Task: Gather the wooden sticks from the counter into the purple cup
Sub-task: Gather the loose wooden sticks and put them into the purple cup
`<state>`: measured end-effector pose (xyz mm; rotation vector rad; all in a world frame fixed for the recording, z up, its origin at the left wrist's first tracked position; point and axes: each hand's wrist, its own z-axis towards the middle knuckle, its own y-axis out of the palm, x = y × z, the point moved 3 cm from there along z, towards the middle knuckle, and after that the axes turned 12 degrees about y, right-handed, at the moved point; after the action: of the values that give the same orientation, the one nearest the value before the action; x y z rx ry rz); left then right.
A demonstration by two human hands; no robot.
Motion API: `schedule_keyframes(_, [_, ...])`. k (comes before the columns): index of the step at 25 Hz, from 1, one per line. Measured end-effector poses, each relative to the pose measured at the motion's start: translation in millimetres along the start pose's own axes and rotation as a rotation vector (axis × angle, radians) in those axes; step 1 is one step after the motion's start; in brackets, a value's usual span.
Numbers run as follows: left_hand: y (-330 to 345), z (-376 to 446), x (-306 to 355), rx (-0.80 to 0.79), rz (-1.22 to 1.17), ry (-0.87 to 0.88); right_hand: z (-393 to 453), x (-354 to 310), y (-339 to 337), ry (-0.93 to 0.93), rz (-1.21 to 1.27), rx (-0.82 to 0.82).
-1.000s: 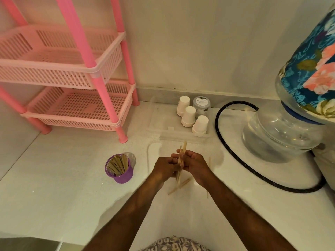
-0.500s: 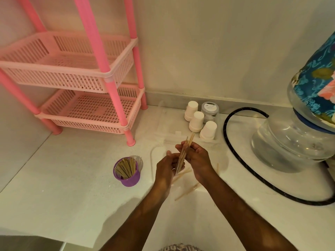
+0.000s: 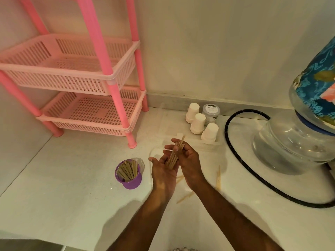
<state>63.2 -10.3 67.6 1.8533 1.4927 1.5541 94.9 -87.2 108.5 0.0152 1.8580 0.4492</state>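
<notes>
A purple cup (image 3: 130, 183) stands on the white counter, left of my hands, with several wooden sticks (image 3: 126, 171) upright in it. My right hand (image 3: 189, 161) grips a bundle of wooden sticks (image 3: 175, 153) that tilts up and to the right, above the counter. My left hand (image 3: 162, 172) lies palm up beneath the bundle, fingers relaxed, with the sticks' lower ends against it. Loose sticks lie on the counter: a pair to the right of my right wrist (image 3: 218, 178), one below my forearms (image 3: 184, 196), and more partly hidden under my hands (image 3: 179, 178).
A pink two-tier rack (image 3: 108, 82) fills the back left. Three upturned white paper cups (image 3: 198, 123) and a grey-lidded jar (image 3: 210, 113) stand in a clear tray at the back. A black hose (image 3: 235, 154) loops around a large water bottle (image 3: 293, 142) at the right.
My hands have lifted the bundle off the counter. My left hand has let go of it and turned palm up under it. The view has shifted, so the cup sits further right in frame.
</notes>
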Motion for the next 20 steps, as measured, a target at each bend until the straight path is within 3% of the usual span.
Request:
schedule_keyframes(8, [-5, 4, 1, -0.023, 0.019, 0.052, -7, 10, 12, 0.026, -0.275, 0.110])
schedule_keyframes(13, [-6, 5, 13, -0.093, 0.104, 0.160, -4, 7, 17, 0.019, -0.295, 0.108])
schedule_keyframes(20, [15, 3, 73, -0.265, 0.874, 0.601, 5, 5, 21, -0.036, -0.284, 0.066])
